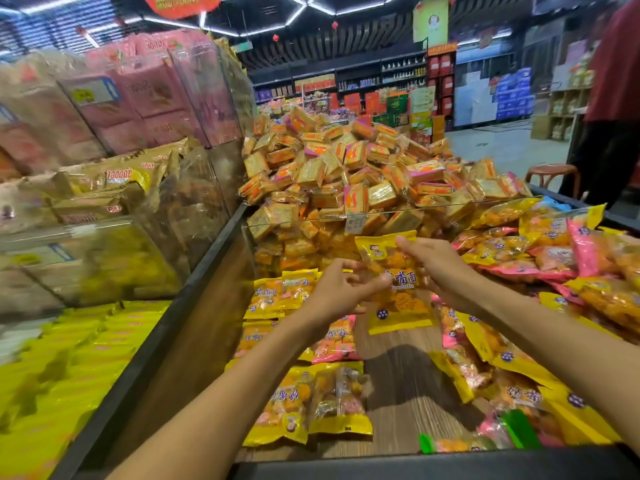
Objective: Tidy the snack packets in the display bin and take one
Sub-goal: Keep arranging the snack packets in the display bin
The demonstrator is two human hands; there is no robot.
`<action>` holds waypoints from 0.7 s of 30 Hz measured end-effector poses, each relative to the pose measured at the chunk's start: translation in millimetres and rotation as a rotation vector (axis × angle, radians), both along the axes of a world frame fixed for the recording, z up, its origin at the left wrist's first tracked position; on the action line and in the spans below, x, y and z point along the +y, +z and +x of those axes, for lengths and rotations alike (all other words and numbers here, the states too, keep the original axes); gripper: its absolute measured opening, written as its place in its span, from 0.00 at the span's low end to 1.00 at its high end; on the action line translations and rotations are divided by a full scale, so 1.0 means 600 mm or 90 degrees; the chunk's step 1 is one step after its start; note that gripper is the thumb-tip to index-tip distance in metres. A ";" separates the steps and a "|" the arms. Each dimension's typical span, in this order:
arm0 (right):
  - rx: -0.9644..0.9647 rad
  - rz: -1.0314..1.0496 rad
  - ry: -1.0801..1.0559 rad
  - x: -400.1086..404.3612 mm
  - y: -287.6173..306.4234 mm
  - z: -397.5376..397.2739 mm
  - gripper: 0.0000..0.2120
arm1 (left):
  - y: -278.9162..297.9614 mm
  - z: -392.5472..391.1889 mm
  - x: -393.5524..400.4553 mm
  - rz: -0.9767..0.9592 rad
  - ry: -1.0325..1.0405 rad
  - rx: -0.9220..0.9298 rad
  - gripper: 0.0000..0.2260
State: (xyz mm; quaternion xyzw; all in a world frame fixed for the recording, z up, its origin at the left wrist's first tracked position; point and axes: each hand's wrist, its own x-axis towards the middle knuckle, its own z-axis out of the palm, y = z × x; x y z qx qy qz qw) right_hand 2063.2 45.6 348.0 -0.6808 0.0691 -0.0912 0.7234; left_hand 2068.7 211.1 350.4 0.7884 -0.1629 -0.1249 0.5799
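A: Where is the packet being taken?

B: Just above the centre of the frame; a yellow snack packet (393, 282) is held up over the wooden floor of the display bin (408, 400); the right hand (438, 268) comes in from the right with its fingers (410, 244) curled over the packet's top edge, and the left hand (341, 289) pinches the packet's left side at mid height; both hands have hold of it.

A: Any writing on it?

B: Large blue Chinese characters across the middle, the clearest reading 嘴面; a line of small Latin letters sits under them, too blurred to read; a round purple badge sits near the bottom edge.

A: And the rest of the bin?

B: Yellow packets (308, 403) of the same kind lie at lower centre and along the right, mixed with pink packets (337, 339); a green packet (519, 433) shows at the lower right; a clear divider (467, 206) crosses behind the hands, with a small paper tag (355, 223) on it whose print I cannot read.

A: Beyond the divider?

B: A heap of square orange-and-gold biscuit packs (349, 174) at upper centre; their labels are illegible.

A: The left side?

B: Clear bins holding pink bags (152, 98) at upper left, printed with mirrored figures that look like "300", and tan bags (104, 188) below them; the whole side is blurred.
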 end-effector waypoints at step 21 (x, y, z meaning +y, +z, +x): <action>0.042 -0.108 0.283 0.013 -0.015 -0.009 0.11 | -0.014 0.051 0.029 -0.122 0.155 -0.188 0.21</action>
